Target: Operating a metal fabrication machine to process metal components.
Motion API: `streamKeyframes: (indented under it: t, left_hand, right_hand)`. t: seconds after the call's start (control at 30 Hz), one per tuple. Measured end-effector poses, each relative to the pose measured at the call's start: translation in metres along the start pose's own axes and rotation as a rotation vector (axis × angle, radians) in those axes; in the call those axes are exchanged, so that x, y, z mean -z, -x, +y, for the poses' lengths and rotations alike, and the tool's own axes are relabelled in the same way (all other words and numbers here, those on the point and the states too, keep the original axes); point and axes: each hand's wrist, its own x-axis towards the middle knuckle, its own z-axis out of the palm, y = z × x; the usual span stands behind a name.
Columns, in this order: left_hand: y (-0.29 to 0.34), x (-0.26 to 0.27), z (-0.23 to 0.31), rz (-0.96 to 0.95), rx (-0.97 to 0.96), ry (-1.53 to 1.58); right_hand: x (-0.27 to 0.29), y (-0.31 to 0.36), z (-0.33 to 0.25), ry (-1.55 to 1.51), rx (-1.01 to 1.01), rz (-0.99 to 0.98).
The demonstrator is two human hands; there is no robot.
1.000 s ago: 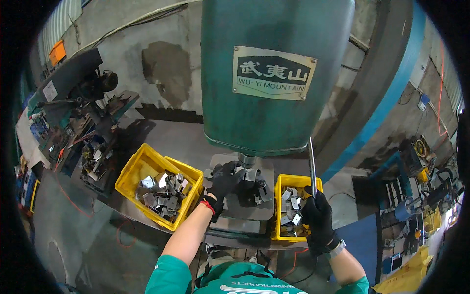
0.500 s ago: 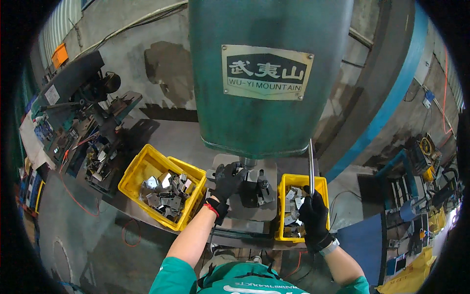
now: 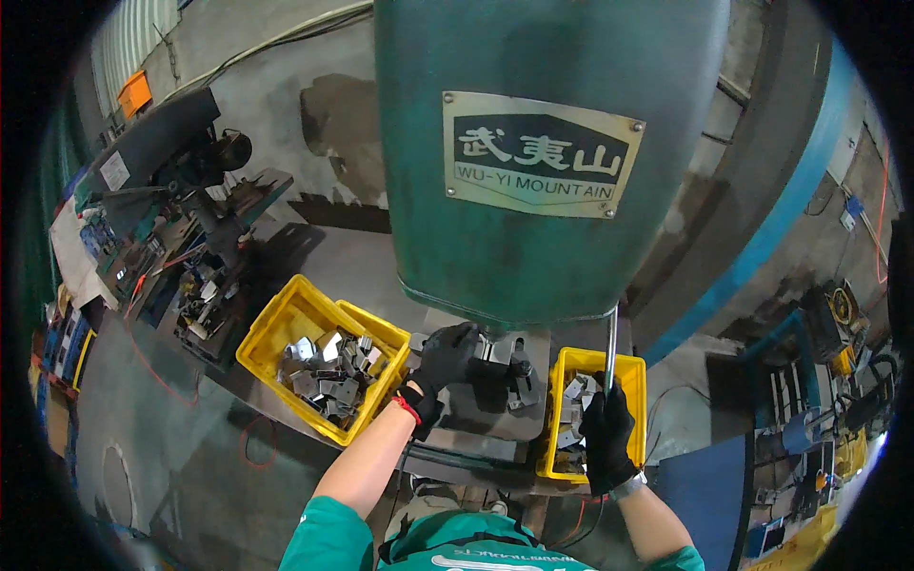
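Observation:
My left hand (image 3: 447, 358), in a black glove, is closed at the fixture under a large green drill press head (image 3: 519, 219). Its fingertips meet a small shiny metal part (image 3: 496, 348); what they grip is mostly hidden. A dark clamp with a bolt (image 3: 521, 369) stands just right of that part on the machine's grey table (image 3: 476, 416). My right hand (image 3: 609, 433), gloved too, wraps around a long steel lever (image 3: 611, 347) at the press's right side, in front of a yellow bin (image 3: 640, 400) of metal pieces.
To the left, a larger yellow bin (image 3: 262, 354) holds many bent metal pieces (image 3: 328, 376), with another yellow bin (image 3: 398, 335) partly under it. A second machine (image 3: 205, 190) stands at the far left. A blue-edged pillar (image 3: 752, 257) rises behind at right.
The whole view has shifted slightly, with the press looming larger. My right hand, still on the lever, has moved a little left against the bin. My left hand's fingers are more curled at the fixture.

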Motion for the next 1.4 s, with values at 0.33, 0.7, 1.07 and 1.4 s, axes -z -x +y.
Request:
streamKeyframes:
  t: [0.33,0.7,1.07,1.4]
  left_hand:
    - [0.003,0.005,0.006,-0.045,-0.031,-0.086]
    - [-0.011,0.018,0.006,-0.321,0.135,0.132]
    - [-0.075,0.031,-0.039,-0.780,0.051,-0.029]
    - [-0.102,0.001,-0.043,-0.885,-0.317,-0.314]
  right_hand:
    - [-0.007,-0.001,-0.001,0.142,0.089,0.019]
    - [-0.005,-0.005,0.010,-0.147,0.019,0.002]
    - [-0.001,0.000,0.004,-0.048,0.082,-0.040]
    - [-0.003,0.015,-0.018,-0.082,-0.009,0.031]
